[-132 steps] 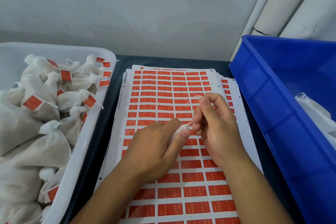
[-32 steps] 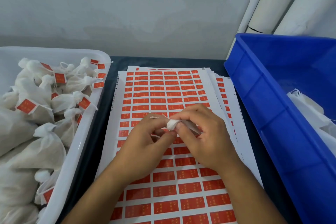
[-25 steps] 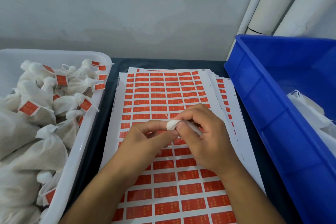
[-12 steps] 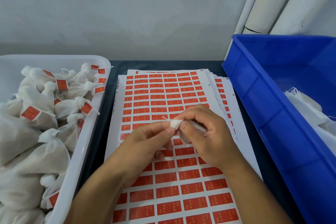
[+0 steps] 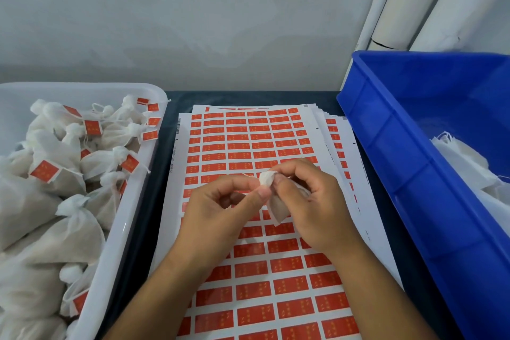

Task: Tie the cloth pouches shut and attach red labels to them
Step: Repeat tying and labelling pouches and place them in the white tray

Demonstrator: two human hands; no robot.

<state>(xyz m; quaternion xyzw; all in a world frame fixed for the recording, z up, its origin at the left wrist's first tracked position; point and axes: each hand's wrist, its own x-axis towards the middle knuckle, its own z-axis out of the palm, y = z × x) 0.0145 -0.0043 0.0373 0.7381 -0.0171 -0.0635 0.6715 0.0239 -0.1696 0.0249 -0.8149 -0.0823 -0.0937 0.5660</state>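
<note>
A small white cloth pouch (image 5: pixel 276 205) hangs between both hands above the stack of red label sheets (image 5: pixel 256 143). Its gathered top pokes up between my fingertips. My right hand (image 5: pixel 309 201) wraps around the pouch body, most of which is hidden in the palm. My left hand (image 5: pixel 220 210) pinches the neck of the pouch with thumb and forefinger; a thin white string runs by those fingers.
A white tray (image 5: pixel 124 232) on the left holds several tied pouches with red labels. A blue bin (image 5: pixel 408 174) on the right holds white untied pouches (image 5: pixel 469 163). White pipes stand behind the bin against the grey wall.
Both hands stay on the pouch over the sheets. The fingers have shifted slightly around the neck of the pouch, and the view has tilted a little.
</note>
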